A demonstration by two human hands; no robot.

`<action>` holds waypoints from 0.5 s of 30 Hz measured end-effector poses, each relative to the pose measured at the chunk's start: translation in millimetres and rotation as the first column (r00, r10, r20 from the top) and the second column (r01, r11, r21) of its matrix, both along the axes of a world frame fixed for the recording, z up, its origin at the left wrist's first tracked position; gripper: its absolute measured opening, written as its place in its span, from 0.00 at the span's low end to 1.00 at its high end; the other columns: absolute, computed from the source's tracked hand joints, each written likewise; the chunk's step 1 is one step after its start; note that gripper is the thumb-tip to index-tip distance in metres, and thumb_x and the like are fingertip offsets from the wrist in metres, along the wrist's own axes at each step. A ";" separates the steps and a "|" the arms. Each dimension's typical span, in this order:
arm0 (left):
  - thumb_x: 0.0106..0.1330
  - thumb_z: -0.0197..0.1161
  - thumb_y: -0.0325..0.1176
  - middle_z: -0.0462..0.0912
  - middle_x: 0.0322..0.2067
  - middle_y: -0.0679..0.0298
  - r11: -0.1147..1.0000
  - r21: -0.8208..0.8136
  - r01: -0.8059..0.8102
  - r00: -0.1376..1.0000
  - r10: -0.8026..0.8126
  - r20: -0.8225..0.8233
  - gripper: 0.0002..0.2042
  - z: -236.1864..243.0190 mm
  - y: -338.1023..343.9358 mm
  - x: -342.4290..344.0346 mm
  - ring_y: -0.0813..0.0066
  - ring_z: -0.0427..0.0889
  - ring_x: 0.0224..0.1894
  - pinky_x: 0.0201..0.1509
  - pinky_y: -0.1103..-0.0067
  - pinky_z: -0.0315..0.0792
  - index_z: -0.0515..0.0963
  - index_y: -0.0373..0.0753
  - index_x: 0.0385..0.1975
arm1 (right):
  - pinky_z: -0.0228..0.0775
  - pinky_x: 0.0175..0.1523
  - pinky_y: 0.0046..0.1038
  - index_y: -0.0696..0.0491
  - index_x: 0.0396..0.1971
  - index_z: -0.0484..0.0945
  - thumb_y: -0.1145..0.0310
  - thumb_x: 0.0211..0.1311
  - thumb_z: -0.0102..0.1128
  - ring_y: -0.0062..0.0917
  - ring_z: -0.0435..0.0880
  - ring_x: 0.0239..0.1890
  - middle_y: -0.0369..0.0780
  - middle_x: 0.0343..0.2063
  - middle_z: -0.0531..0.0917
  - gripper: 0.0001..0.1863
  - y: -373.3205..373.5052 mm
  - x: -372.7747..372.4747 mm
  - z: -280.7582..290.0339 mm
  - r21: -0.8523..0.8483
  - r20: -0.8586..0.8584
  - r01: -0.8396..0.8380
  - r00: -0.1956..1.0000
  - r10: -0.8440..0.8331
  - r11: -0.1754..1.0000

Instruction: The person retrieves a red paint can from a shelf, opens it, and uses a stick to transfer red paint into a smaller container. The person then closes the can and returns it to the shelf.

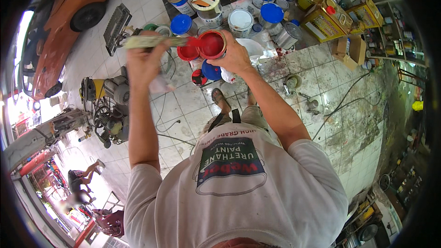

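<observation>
My right hand is wrapped round an open can of red paint, held tilted over the table edge. Against its left side is a second open container with red paint. My left hand, smeared by motion, grips a pale flat stirring stick. The stick's red-coated end lies across the rims of the two containers. Just below them are a blue lid and a red can with dark patches; I cannot tell what they rest on.
Several paint cans, among them a white-lidded can and blue-lidded can, crowd the table beyond. Yellow rectangular tins stand at right. A compressor is on the floor at left. Hoses cross the tiles. An orange car and another person are farther left.
</observation>
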State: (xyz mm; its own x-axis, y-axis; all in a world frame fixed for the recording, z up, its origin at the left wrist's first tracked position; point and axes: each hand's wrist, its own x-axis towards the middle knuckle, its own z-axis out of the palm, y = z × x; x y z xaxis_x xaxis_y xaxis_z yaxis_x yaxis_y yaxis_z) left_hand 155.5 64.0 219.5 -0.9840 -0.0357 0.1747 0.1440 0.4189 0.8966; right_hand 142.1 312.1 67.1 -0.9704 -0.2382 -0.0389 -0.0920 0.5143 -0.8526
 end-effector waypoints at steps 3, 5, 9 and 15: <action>0.67 0.71 0.32 0.88 0.28 0.63 0.992 -0.124 0.006 1.000 -0.008 -0.021 0.07 -51.2 37.9 -7.4 0.82 0.82 0.29 0.34 0.78 0.77 0.85 0.35 0.37 | 0.79 0.56 0.42 0.54 0.69 0.60 0.51 0.39 0.86 0.47 0.85 0.54 0.51 0.55 0.83 0.58 -5.0 0.4 -0.5 0.020 0.014 0.004 1.000 -0.004 1.000; 0.67 0.72 0.34 0.88 0.26 0.59 0.984 -0.164 0.074 0.997 -0.079 -0.020 0.08 -66.0 48.3 -11.4 0.81 0.83 0.27 0.32 0.76 0.77 0.86 0.35 0.36 | 0.79 0.56 0.43 0.54 0.69 0.60 0.50 0.39 0.85 0.47 0.85 0.54 0.51 0.55 0.82 0.58 -5.9 1.5 -1.4 0.012 0.001 0.002 1.000 -0.002 1.000; 0.66 0.72 0.35 0.86 0.23 0.57 0.946 -0.190 0.261 0.965 -0.253 0.065 0.09 -84.1 35.5 -22.2 0.74 0.84 0.23 0.29 0.74 0.76 0.86 0.34 0.35 | 0.80 0.55 0.43 0.52 0.69 0.58 0.50 0.40 0.84 0.46 0.85 0.55 0.50 0.58 0.81 0.58 -5.1 1.0 2.1 0.106 0.081 -0.032 0.996 0.024 0.994; 0.66 0.71 0.32 0.87 0.25 0.58 0.895 -0.171 0.411 0.911 -0.400 0.097 0.07 -60.7 42.0 -36.4 0.67 0.85 0.27 0.34 0.73 0.77 0.85 0.36 0.34 | 0.80 0.55 0.44 0.52 0.70 0.58 0.51 0.41 0.84 0.48 0.85 0.54 0.49 0.59 0.80 0.57 -7.3 3.3 -3.9 0.075 0.089 -0.020 0.996 0.013 0.997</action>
